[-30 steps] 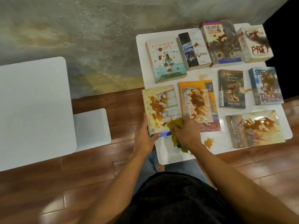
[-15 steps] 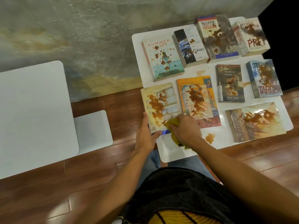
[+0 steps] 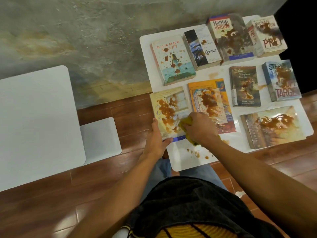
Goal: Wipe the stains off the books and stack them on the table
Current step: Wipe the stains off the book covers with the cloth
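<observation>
A white table (image 3: 185,162) carries nine stained books (image 3: 243,85) lying flat. Brown sauce spots (image 3: 195,152) mark its near edge

Bare forearms, black top with yellow print, blue jeans

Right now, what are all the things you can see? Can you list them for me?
Stained books: nine, mixed colours, flat on the right table, brown splotches on the covers.
Pale yellow book: one of the nine, near left corner, being wiped.
Cloth: one, yellow-green, on that book's near right corner.
Right table: one, white, brown drips near its front edge.
Left table: one, white, far left.
Small white surface: one, beside the left table.
Floor: brown wood.
Left hand: grips the pale yellow book's near left edge.
Right hand: fingers curled on the cloth.
</observation>
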A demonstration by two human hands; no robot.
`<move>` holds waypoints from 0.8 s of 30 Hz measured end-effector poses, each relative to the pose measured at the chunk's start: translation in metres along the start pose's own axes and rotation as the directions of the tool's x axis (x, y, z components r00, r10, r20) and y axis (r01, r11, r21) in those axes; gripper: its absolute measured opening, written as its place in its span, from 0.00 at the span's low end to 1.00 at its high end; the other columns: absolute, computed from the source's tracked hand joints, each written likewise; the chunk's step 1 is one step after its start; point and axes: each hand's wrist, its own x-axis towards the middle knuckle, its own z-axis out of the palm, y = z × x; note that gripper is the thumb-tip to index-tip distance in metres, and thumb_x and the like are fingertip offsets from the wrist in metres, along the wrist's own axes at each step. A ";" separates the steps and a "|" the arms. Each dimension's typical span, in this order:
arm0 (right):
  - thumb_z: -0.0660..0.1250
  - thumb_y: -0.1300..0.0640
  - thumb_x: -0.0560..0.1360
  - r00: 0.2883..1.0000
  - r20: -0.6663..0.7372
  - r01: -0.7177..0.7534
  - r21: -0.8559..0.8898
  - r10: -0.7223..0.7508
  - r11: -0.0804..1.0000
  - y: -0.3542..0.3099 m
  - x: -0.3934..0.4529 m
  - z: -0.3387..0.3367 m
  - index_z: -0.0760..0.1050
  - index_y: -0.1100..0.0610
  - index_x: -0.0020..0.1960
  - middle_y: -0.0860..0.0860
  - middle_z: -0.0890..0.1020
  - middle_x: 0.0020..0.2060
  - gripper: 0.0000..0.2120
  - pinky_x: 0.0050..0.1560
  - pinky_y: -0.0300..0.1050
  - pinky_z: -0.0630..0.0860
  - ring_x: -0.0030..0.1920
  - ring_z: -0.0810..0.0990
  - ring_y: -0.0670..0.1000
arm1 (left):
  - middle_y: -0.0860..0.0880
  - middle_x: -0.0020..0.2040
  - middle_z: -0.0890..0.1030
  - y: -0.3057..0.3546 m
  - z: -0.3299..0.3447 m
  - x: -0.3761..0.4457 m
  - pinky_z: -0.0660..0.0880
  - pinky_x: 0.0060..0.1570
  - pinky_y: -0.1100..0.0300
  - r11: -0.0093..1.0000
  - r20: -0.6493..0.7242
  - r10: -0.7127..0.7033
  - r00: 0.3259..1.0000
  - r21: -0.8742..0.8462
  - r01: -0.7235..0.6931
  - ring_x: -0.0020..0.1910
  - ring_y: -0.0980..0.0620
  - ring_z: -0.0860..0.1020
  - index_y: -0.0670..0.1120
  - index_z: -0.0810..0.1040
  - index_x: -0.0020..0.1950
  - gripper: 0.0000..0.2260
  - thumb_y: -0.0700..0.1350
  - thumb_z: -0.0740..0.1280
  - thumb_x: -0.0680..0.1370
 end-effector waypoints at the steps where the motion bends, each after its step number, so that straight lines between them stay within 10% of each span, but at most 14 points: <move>1: 0.67 0.45 0.78 1.000 -0.005 0.011 -0.001 -0.011 1.000 -0.004 -0.001 0.001 0.76 0.55 0.56 0.54 0.78 0.49 0.15 0.46 0.55 0.81 0.45 0.80 0.58 | 0.49 0.70 0.74 0.000 -0.001 0.000 0.75 0.64 0.49 1.000 0.007 0.007 1.000 0.009 -0.007 0.65 0.49 0.75 0.47 0.47 0.81 0.44 0.44 0.75 0.76; 14: 0.67 0.45 0.78 0.991 0.029 0.130 -0.091 -0.128 0.987 -0.014 -0.012 0.023 0.77 0.54 0.54 0.54 0.80 0.48 0.13 0.46 0.53 0.80 0.45 0.80 0.56 | 0.49 0.68 0.75 -0.007 0.002 0.002 0.76 0.63 0.47 0.999 -0.031 0.036 0.999 -0.020 -0.037 0.63 0.49 0.76 0.48 0.52 0.79 0.41 0.43 0.76 0.75; 24: 0.66 0.43 0.79 0.992 -0.001 0.124 -0.033 -0.124 0.992 -0.035 -0.007 0.032 0.74 0.54 0.58 0.54 0.79 0.50 0.16 0.46 0.50 0.77 0.48 0.80 0.58 | 0.52 0.60 0.81 -0.014 -0.011 0.004 0.76 0.39 0.72 0.938 -0.045 -0.150 0.988 -0.323 0.127 0.58 0.56 0.78 0.46 0.67 0.75 0.22 0.35 0.65 0.82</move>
